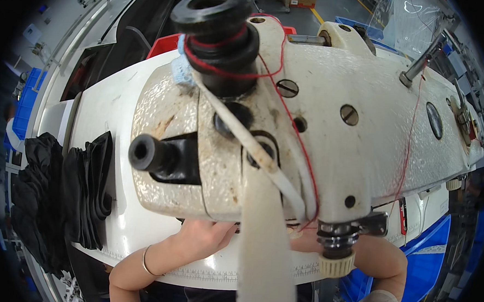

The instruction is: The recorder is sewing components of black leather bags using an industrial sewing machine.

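Observation:
A white sewing machine (387, 104) fills the middle of the head view and covers much of both hands. Under its left end is my left hand (207, 239), a bracelet on the wrist, its visible fingers bent and pressed together. Whatever they grip is hidden below the machine head. My right hand (308, 242) reaches in from the right, beneath the machine arm, with its fingers out of sight. Red thread (302, 143) loops round a black knob (220, 46) on top and runs down to the tension dial (335, 263).
Folded black fabric pieces (89, 192) lie at the left, beside a looser black pile (40, 195). A ruler scale (192, 273) runs along the white table's (134, 222) near edge. Blue bins (427, 264) stand at lower right. A blurred pale bar (267, 245) crosses the foreground.

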Demonstrator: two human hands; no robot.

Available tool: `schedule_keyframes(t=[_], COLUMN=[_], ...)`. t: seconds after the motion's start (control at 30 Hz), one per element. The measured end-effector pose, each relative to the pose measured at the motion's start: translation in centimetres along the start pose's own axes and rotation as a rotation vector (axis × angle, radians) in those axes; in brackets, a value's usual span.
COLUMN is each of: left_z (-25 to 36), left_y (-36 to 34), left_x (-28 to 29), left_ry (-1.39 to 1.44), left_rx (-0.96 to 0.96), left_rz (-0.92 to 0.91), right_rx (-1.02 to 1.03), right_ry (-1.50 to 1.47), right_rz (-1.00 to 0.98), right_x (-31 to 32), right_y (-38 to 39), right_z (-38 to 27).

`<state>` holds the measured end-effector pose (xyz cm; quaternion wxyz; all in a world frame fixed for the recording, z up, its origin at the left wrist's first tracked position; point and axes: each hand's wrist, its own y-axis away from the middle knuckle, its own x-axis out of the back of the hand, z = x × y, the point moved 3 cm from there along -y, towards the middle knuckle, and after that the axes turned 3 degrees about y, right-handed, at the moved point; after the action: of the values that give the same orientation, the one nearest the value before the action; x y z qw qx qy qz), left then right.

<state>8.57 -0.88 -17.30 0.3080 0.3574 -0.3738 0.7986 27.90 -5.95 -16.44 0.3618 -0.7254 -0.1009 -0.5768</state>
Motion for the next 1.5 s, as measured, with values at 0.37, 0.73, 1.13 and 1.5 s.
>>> schedule_keyframes(t=[0.37,0.73,1.13,1.5], left_z=[7.3,9.0,-8.0,0.5], left_y=[1.1,4.3,-0.2,-5.6], left_x=[4.5,6.0,10.0,8.5], left_ry=[0.249,0.486,0.697,-0.173], left_rx=[-0.028,0.129,0.828,-0.038], left_rz=[-0.174,-0.045,0.335,0.073], right_rx=[0.102,0.253,0.421,0.304], right_ry=[-0.343,-0.040,-0.080,-0.272], right_rz=[-0.070,0.280,0.119,0.066], right_x=[4.0,4.5,4.0,1.7], right_y=[1.1,2.4,2.2,-1.0], right_z=[-6.3,-8.7,-7.0,-2.6])
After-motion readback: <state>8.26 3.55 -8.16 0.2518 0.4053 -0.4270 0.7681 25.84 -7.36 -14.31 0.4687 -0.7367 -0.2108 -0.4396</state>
